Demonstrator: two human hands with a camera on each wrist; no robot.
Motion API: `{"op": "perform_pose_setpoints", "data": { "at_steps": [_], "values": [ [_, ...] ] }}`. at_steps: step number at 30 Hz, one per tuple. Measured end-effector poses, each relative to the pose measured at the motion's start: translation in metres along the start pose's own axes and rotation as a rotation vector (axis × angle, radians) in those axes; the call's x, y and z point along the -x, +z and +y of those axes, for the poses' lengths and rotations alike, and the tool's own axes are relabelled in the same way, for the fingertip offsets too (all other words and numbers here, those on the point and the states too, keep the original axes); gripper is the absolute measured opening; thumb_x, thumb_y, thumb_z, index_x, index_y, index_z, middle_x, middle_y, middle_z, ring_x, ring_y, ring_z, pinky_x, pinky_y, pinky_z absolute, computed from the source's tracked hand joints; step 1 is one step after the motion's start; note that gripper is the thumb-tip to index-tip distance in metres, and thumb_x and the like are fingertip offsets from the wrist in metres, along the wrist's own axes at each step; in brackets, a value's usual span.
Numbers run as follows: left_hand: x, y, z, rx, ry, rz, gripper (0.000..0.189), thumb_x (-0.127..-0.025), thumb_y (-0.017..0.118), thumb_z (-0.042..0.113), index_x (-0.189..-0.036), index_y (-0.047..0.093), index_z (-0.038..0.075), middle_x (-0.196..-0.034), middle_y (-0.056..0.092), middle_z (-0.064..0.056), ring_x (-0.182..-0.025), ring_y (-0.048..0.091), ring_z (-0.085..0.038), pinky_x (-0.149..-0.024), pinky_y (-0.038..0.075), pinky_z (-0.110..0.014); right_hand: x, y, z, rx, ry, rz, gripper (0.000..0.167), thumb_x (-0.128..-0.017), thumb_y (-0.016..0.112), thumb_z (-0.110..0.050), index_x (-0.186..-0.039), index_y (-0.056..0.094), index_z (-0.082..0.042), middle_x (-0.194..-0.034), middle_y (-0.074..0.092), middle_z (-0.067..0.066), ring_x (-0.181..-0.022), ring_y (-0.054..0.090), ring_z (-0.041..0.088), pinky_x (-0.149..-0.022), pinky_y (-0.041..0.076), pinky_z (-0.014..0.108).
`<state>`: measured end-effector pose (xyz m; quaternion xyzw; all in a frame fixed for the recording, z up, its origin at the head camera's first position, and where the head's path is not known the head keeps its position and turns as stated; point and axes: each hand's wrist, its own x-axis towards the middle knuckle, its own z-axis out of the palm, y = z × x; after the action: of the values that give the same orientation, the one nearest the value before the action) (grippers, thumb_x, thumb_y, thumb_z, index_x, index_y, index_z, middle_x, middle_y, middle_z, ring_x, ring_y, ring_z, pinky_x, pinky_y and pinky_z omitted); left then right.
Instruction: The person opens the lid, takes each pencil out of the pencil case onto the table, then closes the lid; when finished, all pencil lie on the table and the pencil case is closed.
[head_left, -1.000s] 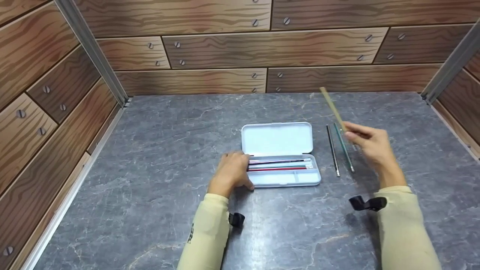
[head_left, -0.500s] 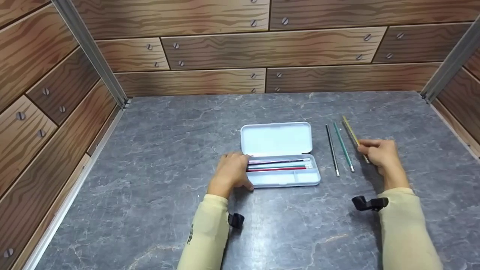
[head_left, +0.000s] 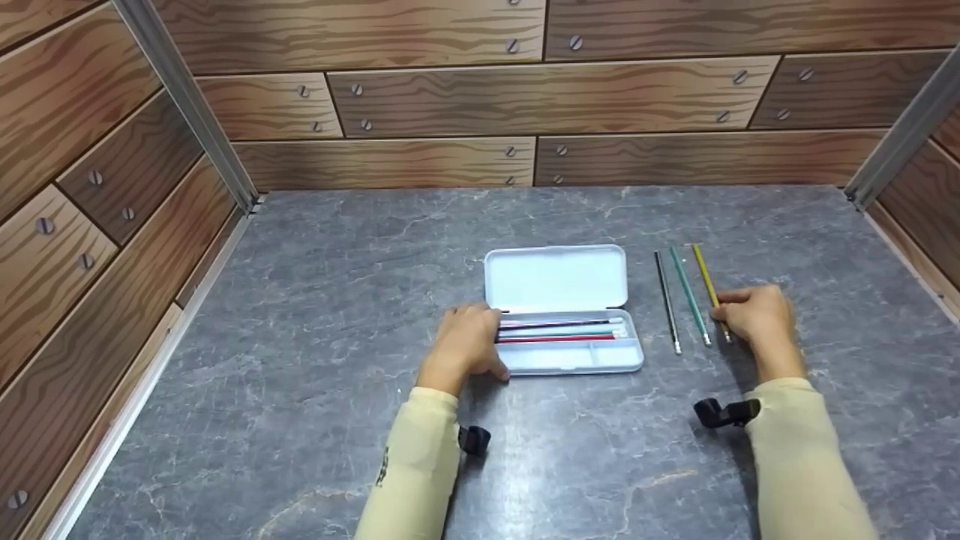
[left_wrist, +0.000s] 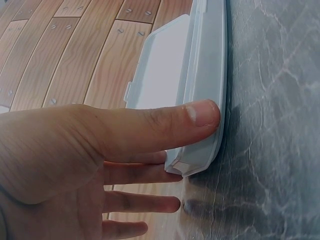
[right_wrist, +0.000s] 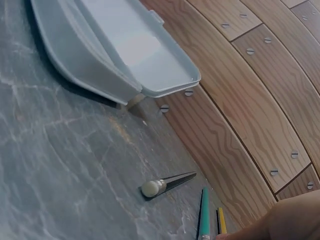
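Observation:
My left hand [head_left: 466, 339] holds the left end of an open pale blue pencil case [head_left: 555, 358]. In the left wrist view its thumb [left_wrist: 165, 125] lies along the front wall, with the fingers beyond the case's end. Inside the case lie a red pencil [head_left: 555, 339], a dark striped one and a light blue one, their left ends hidden by the hand. To the right, my right hand [head_left: 761, 322] pinches a yellow pencil [head_left: 705, 270] near its eraser end, low at the table. Beside it lie a green pencil [head_left: 688, 292] and a black pencil [head_left: 666, 300], roughly parallel.
The case's lid [head_left: 555, 277] is folded back, away from me. Its front compartment [head_left: 544, 355] holds nothing. A grey marbled table [head_left: 337, 300] lies under everything, with wood-patterned walls [head_left: 435, 101] at the back and sides.
My right hand has brought the yellow pencil from the air down to the table, right of the green one, and shifted it slightly toward me. The left hand has stayed at the case.

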<state>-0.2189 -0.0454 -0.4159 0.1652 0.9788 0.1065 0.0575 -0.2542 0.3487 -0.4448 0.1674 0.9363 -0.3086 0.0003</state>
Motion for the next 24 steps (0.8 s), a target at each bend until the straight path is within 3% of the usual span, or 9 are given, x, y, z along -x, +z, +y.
{"op": "perform_pose_setpoints", "data": {
  "at_steps": [5,9,12,15,18,21,24],
  "values": [
    [0.0,0.0,0.001,-0.008,0.004,-0.003,0.065,-0.059,0.097,0.034,-0.11,0.071,0.006,-0.116,0.07,-0.01,-0.115,0.062,-0.032,-0.105,0.045,-0.049,0.002,-0.004,0.0,0.021,-0.014,-0.003,0.046,-0.086,0.073,-0.02,-0.126,0.066,0.003,-0.129,0.062,0.029,-0.123,0.054,0.05,-0.103,0.044,0.055],
    [0.0,0.001,0.0,-0.008,0.007,-0.003,0.065,-0.058,0.097,0.034,-0.111,0.071,0.006,-0.117,0.07,-0.01,-0.115,0.062,-0.032,-0.105,0.045,-0.049,0.008,-0.008,-0.009,0.013,-0.067,0.067,0.047,-0.086,0.073,-0.021,-0.124,0.066,0.005,-0.125,0.064,0.029,-0.121,0.056,0.05,-0.102,0.045,0.054],
    [0.0,0.001,-0.001,0.002,0.006,-0.004,0.066,-0.058,0.098,0.033,-0.111,0.071,0.005,-0.116,0.07,-0.009,-0.115,0.062,-0.032,-0.106,0.044,-0.049,0.014,-0.007,-0.025,-0.048,-0.176,0.099,0.041,-0.088,0.075,-0.019,-0.122,0.069,0.004,-0.119,0.068,0.028,-0.101,0.069,0.04,-0.086,0.055,0.038],
    [0.0,0.001,-0.001,0.011,0.006,-0.001,0.065,-0.058,0.098,0.033,-0.111,0.071,0.005,-0.115,0.07,-0.009,-0.114,0.062,-0.031,-0.105,0.044,-0.049,0.021,0.001,-0.044,-0.103,-0.366,0.004,0.035,-0.088,0.076,-0.014,-0.118,0.071,0.003,-0.111,0.072,0.027,-0.08,0.069,0.012,-0.07,0.053,0.017],
    [0.0,0.002,-0.001,0.021,-0.001,-0.003,0.065,-0.059,0.098,0.032,-0.112,0.071,0.005,-0.115,0.07,-0.009,-0.114,0.062,-0.031,-0.106,0.044,-0.049,0.028,0.016,-0.062,-0.12,-0.565,-0.17,0.028,-0.087,0.077,-0.01,-0.111,0.074,0.003,-0.104,0.075,0.024,-0.076,0.061,-0.003,-0.069,0.05,0.012],
    [-0.001,0.001,-0.001,0.025,-0.002,0.001,0.065,-0.059,0.098,0.031,-0.112,0.071,0.005,-0.116,0.069,-0.009,-0.115,0.061,-0.031,-0.107,0.044,-0.049,0.034,0.034,-0.076,-0.093,-0.728,-0.285,0.02,-0.086,0.076,-0.005,-0.104,0.077,0.001,-0.099,0.077,0.018,-0.082,0.067,0.004,-0.076,0.053,0.016],
    [0.0,0.001,-0.001,0.024,-0.001,0.001,0.065,-0.059,0.097,0.032,-0.112,0.071,0.005,-0.117,0.069,-0.009,-0.115,0.061,-0.031,-0.107,0.043,-0.049,0.039,0.051,-0.085,-0.06,-0.821,-0.313,0.017,-0.085,0.074,0.002,-0.101,0.079,0.0,-0.097,0.078,0.015,-0.088,0.072,0.017,-0.079,0.057,0.024]
  ]
}}
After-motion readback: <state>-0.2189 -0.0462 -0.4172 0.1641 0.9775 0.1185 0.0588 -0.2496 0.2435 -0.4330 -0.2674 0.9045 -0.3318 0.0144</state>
